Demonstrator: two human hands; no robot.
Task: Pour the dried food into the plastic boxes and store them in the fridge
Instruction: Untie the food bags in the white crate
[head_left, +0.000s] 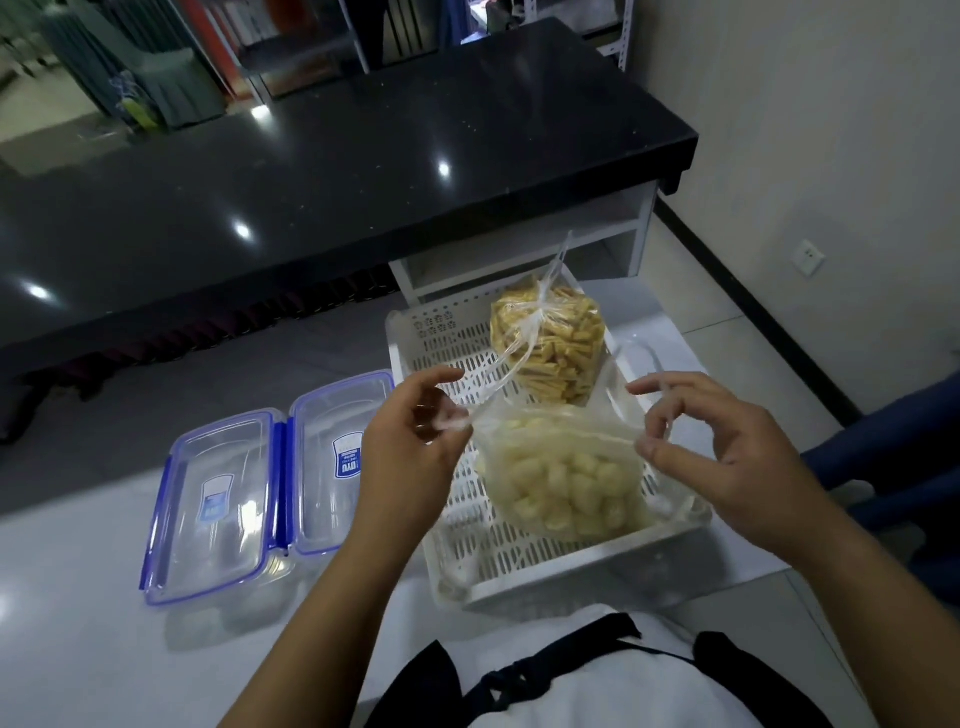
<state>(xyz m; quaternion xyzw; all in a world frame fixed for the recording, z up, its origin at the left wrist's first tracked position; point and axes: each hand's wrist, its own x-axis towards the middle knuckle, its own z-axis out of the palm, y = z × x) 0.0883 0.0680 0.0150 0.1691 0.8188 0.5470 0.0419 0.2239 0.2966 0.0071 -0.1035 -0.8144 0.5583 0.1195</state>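
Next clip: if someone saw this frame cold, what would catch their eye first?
Most likely the two hands at centre: the left hand and right hand each pinch an edge of the clear bag of pale puffed pieces, which sits in the near end of the white perforated basket. Behind it in the basket stands a tied bag of yellow sticks, and left of the basket lie two clear plastic boxes with blue clips.

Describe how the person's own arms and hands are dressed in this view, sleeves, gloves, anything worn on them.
Both forearms are bare up to the frame's lower edge; no sleeve shows. The left hand and the right hand wear no gloves, and no ring, watch or band is visible on the fingers or wrists. Below them, the person's torso shows a white top crossed by dark apron straps.
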